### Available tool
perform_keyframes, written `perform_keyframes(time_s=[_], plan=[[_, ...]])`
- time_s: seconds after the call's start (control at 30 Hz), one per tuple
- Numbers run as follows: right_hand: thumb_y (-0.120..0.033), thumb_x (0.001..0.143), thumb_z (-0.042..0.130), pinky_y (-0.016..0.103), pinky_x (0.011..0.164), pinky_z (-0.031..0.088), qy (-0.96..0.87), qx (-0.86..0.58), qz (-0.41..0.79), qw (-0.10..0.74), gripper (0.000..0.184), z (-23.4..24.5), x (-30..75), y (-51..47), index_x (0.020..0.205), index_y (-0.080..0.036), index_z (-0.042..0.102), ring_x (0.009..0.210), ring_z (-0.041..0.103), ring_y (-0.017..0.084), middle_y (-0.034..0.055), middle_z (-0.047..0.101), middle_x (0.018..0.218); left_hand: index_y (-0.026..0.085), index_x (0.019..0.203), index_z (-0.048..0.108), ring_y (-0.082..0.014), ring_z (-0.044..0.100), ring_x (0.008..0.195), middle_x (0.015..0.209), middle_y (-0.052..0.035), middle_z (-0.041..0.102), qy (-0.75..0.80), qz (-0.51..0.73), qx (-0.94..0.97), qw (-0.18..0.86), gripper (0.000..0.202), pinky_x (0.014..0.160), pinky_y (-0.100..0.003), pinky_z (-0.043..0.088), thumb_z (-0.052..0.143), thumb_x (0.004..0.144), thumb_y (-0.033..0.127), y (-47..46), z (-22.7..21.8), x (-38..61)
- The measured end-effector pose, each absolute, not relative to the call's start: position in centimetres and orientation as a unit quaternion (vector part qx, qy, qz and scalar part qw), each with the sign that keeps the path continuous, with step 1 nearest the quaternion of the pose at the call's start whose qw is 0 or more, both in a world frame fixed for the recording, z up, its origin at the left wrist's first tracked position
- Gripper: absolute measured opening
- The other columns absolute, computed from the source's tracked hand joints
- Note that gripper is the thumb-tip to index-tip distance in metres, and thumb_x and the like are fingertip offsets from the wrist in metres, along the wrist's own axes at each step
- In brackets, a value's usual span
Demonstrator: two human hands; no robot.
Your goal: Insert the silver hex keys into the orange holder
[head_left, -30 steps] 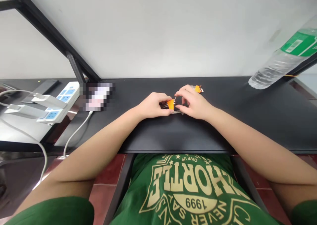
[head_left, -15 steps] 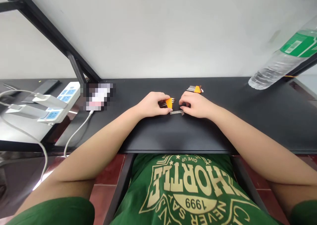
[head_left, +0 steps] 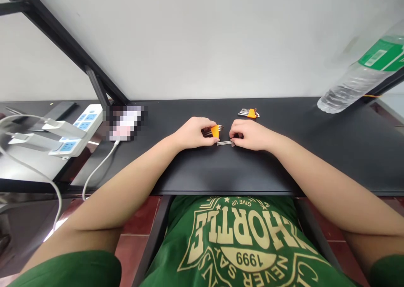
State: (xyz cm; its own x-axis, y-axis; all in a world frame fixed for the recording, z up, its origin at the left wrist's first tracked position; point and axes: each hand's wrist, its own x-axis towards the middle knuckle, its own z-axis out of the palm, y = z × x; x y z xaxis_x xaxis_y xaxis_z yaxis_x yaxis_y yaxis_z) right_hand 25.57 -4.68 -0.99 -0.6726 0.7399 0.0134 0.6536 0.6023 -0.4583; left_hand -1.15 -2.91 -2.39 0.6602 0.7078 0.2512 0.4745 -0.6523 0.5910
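Note:
Between the fingers and thumb of my left hand is an orange hex key holder with several metal hex keys in it, their bent ends pointing right. My right hand is closed in a pinch, fingertips curled toward the thumb. Whether anything is in that pinch is hidden. Just below its thumb, several loose hex keys lie side by side on the black table, bent ends to the right. Behind my right hand lies a second orange holder filled with hex keys.
A plastic bottle with a green label stands at the right near the wall. On the left, a white power strip holds plugged-in chargers. A pixelated device lies beside it, its white cable running over the table's front edge.
My right hand has shifted slightly down, and its fingers have drawn in a little more. My left hand keeps the orange hex key holder in nearly the same place.

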Motion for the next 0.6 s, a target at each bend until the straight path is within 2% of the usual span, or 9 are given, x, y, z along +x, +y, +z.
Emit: perform_keyframes(time_s=[0.37, 0.5, 0.6], plan=[[-0.022, 0.092, 0.063, 0.029, 0.07, 0.041, -0.902, -0.395, 0.156, 0.077, 0.012, -0.6, 25.7, -5.0, 0.085, -0.018, 0.071, 0.079, 0.059, 0.016, 0.0058, 0.064, 0.097, 0.021, 0.096, 0.075, -0.0136, 0.061, 0.071, 0.083, 0.0001, 0.068, 0.344, 0.236, 0.876, 0.241, 0.029, 0.07, -0.026, 0.047, 0.078, 0.08, 0.044, -2.9, -2.5, -1.1], [-0.02, 0.085, 0.067, 0.031, 0.063, 0.038, -0.884, -0.45, 0.123, 0.022, 0.006, -0.2, 25.6, -5.1, 0.08, -0.018, 0.065, 0.073, 0.055, 0.017, 0.0069, 0.064, 0.095, 0.02, 0.096, 0.075, -0.0144, 0.06, 0.072, 0.083, -0.0008, 0.068, 0.345, 0.229, 0.88, 0.233, 0.031, 0.069, -0.027, 0.047, 0.076, 0.08, 0.048, -2.8, -2.5, -1.2], [-0.015, 0.079, 0.068, 0.031, 0.058, 0.035, -0.853, -0.51, 0.109, 0.004, 0.011, 0.0, 26.0, -4.8, 0.076, -0.019, 0.058, 0.068, 0.053, 0.017, 0.0067, 0.066, 0.089, 0.02, 0.097, 0.075, -0.0145, 0.06, 0.072, 0.083, -0.0009, 0.068, 0.348, 0.22, 0.883, 0.227, 0.032, 0.069, -0.027, 0.046, 0.075, 0.081, 0.048, -2.8, -2.5, -1.3]])
